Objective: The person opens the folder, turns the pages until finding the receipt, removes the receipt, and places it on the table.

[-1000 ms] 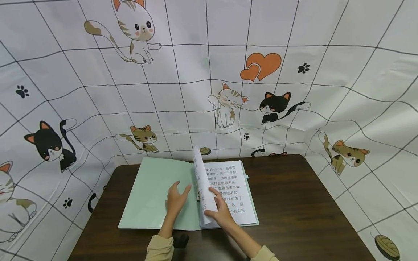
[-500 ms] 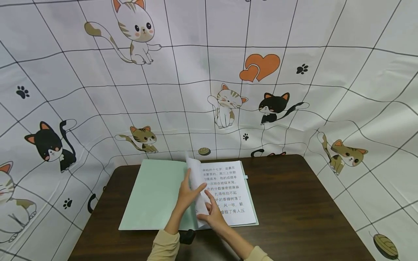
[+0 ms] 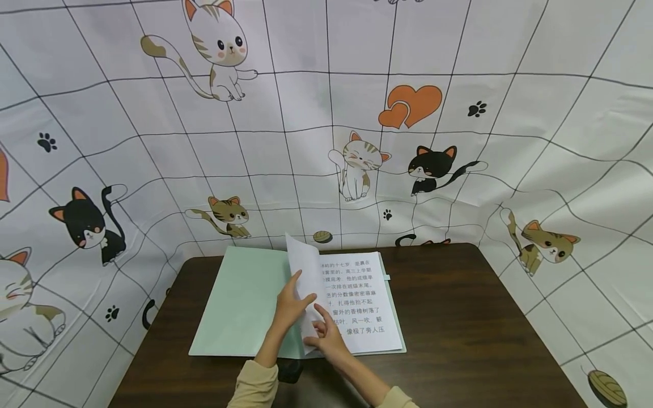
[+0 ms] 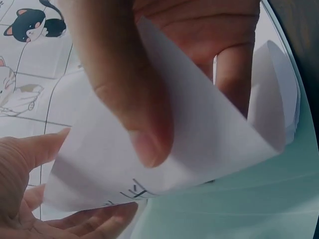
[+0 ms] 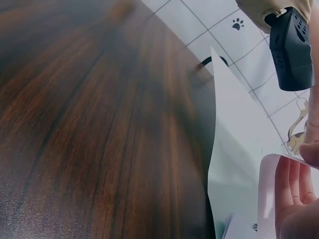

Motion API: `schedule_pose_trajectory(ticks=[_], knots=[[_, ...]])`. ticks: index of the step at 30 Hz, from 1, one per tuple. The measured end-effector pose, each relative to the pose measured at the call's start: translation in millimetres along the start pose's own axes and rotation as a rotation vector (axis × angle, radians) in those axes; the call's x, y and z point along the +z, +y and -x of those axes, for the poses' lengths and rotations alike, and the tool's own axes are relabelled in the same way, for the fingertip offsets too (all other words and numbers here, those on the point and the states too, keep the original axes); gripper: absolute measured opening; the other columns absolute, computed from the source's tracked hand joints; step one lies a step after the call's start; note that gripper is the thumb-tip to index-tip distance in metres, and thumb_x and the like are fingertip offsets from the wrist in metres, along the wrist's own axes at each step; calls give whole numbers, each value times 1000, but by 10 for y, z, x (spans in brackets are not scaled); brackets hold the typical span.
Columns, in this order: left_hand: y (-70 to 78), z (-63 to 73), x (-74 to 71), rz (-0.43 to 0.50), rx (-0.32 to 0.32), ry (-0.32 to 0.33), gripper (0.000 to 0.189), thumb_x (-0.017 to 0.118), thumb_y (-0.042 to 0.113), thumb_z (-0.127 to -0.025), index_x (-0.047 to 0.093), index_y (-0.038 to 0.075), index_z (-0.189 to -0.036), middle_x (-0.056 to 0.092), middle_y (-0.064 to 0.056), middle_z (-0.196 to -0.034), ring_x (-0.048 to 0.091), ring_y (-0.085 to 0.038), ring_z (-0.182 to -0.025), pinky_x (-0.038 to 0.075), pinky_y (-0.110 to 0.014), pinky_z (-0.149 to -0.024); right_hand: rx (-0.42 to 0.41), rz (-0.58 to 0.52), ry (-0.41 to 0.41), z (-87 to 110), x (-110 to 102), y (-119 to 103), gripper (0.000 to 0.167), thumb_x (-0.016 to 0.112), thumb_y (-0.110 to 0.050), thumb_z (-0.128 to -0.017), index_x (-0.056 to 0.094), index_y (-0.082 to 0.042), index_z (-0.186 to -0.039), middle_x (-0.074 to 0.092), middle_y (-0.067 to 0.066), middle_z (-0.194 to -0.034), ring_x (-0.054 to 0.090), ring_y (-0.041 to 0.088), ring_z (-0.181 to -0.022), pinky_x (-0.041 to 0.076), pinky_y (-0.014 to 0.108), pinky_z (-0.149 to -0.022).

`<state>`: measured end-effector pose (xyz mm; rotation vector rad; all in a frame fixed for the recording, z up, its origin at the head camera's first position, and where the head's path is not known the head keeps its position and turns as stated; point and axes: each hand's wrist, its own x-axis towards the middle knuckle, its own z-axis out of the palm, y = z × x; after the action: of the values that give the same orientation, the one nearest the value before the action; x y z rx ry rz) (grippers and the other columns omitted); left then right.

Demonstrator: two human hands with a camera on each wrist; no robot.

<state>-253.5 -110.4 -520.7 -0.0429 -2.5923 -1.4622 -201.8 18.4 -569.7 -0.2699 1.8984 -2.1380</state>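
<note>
Pinching a lifted page (image 3: 304,262) with both hands: left hand (image 3: 289,306) has thumb on its face, fingers behind; right hand (image 3: 329,343) has the lower end between thumb and fingers. Page stands curled near the middle of the open green folder (image 3: 245,306) on the desk (image 3: 459,323), just beside the printed sheets (image 3: 362,300). Should handle light, floppy, a bit slick, easy to crease. Best hold: free edge, soft pinch near the corners, no hard tugging.

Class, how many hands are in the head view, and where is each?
2: the left hand is at the left edge of the lifted page, the right hand at its lower end.
</note>
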Motion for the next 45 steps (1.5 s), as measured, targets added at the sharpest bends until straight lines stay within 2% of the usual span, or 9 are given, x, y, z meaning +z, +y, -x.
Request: schedule_pose_trajectory(ticks=[4, 9, 16, 21, 27, 31, 36, 42, 45], knots=[[-74, 36, -43, 2, -38, 23, 62, 74, 9, -81, 49, -5, -136, 61, -33, -124, 64, -41, -105, 55, -47, -81, 27, -4, 3, 34, 28, 26, 87, 65, 5, -79, 18, 3, -152, 63, 27, -116, 61, 7, -89, 49, 17, -70], [-203, 97, -132, 18, -50, 34, 56, 69, -3, -78, 53, -9, -131, 66, -35, -109, 69, -33, -85, 56, -35, -64, 48, -64, -25, 59, 42, 55, 91, 64, 4, -81, 11, -2, -155, 61, 27, -120, 65, 11, -93, 52, 19, -69], [-311, 104, -182, 62, -56, 57, 55, 64, -9, -76, 56, -6, -130, 65, -33, -112, 54, -20, -66, 46, -25, -57, 43, -70, -52, 55, 51, 39, 88, 66, -1, -86, 11, -1, -155, 60, 27, -123, 62, 2, -81, 52, 20, -69], [-398, 89, -204, 80, -44, 91, 54, 64, -12, -73, 58, -8, -127, 63, -34, -120, 64, -29, -78, 51, -26, -60, 65, -67, -70, 57, 58, 40, 79, 65, -7, -88, 20, 1, -153, 61, 24, -124, 61, 1, -80, 54, 22, -72], [-521, 85, -210, 64, -70, 102, 54, 64, -10, -73, 57, -7, -126, 61, -32, -124, 61, -29, -81, 51, -31, -64, 99, -22, -108, 62, 2, 97, 62, 62, -11, -92, 35, 2, -147, 60, 18, -124, 62, 7, -91, 58, 38, -83], [-578, 95, -188, 31, -108, 117, 53, 66, -7, -74, 56, -7, -126, 61, -32, -124, 61, -39, -101, 54, -46, -80, 101, -7, -111, 38, -44, 158, 60, 60, -12, -94, 36, 3, -146, 59, 25, -125, 64, 13, -98, 58, 41, -84], [-672, 127, -148, 20, -123, 133, 50, 66, -7, -74, 56, -8, -123, 59, -31, -127, 55, -46, -120, 45, -57, -99, 104, 2, -95, 21, -60, 208, 59, 60, -13, -94, 37, 4, -145, 56, 31, -127, 64, 19, -106, 57, 43, -85], [-797, 164, -162, -8, -21, 205, 45, 63, -8, -71, 58, -11, -116, 60, -33, -118, 52, -53, -117, 44, -59, -98, 93, -7, -74, 20, -75, 181, 60, 60, -13, -94, 36, 4, -146, 56, 32, -128, 66, 25, -107, 57, 44, -86], [-831, 164, -193, -21, -22, 223, 44, 62, -9, -71, 59, -12, -115, 60, -35, -115, 52, -54, -114, 43, -61, -96, 84, -9, -66, -2, -114, 172, 60, 60, -12, -94, 35, 5, -146, 55, 33, -128, 65, 25, -106, 58, 43, -85]])
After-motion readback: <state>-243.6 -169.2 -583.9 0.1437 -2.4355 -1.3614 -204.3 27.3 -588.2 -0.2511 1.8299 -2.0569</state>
